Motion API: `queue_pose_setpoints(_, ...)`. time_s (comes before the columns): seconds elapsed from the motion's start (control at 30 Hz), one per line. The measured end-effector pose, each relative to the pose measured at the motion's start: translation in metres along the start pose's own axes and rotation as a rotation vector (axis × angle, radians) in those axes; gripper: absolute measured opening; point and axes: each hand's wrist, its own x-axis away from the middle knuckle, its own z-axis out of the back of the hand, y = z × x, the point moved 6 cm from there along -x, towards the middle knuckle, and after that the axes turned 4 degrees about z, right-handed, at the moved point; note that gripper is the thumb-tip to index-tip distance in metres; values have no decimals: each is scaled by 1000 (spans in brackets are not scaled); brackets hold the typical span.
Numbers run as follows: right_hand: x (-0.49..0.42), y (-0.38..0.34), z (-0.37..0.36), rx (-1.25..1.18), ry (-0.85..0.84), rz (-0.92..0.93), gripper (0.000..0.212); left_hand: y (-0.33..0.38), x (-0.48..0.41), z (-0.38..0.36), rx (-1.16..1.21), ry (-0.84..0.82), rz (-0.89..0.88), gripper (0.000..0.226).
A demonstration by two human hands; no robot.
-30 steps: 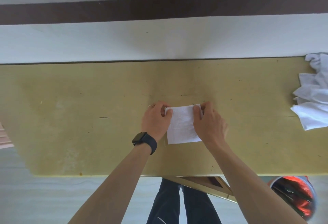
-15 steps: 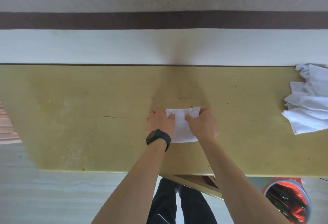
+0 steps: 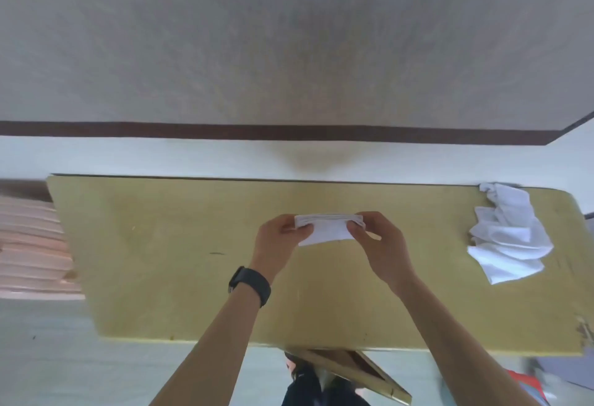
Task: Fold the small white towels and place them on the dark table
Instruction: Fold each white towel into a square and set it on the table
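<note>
A small folded white towel (image 3: 326,230) is held up a little above the middle of the yellow table (image 3: 160,261). My left hand (image 3: 278,241), with a black watch on the wrist, pinches its left end. My right hand (image 3: 377,241) pinches its right end. The towel's folded layers show along its upper edge. A loose heap of white towels (image 3: 508,238) lies at the table's right end, well apart from both hands.
Behind the table runs a pale wall with a dark band (image 3: 289,132). A pink slatted object (image 3: 32,238) stands off the table's left end. My legs and a wooden frame (image 3: 353,370) show below the near edge, and something red (image 3: 527,386) sits at the lower right.
The towel lay flat on the table under both hands; now both hands have lifted it by its ends. The view has tilted upward, showing more wall.
</note>
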Motion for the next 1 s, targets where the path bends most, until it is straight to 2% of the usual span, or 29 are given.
queue_pose_setpoints(0.13,19,-102,33,-20,38,209,5,93,55,44,63,-49,-244,15)
queue_pose_setpoints(0.27,55,-197,60,-74,74,430,3,167,125,85,144,-29,-436,14)
queue_pose_setpoints(0.4,99,-268,73,-135,78,613,5,211,201,120,228,7,-603,22)
queue_pose_setpoints(0.5,132,-297,74,-210,44,707,9,219,256,136,286,80,-683,18)
queue_pose_setpoints(0.6,166,-307,67,-266,2,797,20,205,304,146,331,200,-726,18)
queue_pose_setpoints(0.7,217,-313,52,-294,-14,883,18,173,356,158,379,379,-753,21)
queue_pose_setpoints(0.87,310,-309,-3,-284,-161,953,17,92,439,181,371,835,-728,20)
queue_pose_setpoints(1.0,396,-310,-63,-280,-361,937,22,9,521,209,338,1139,-606,21)
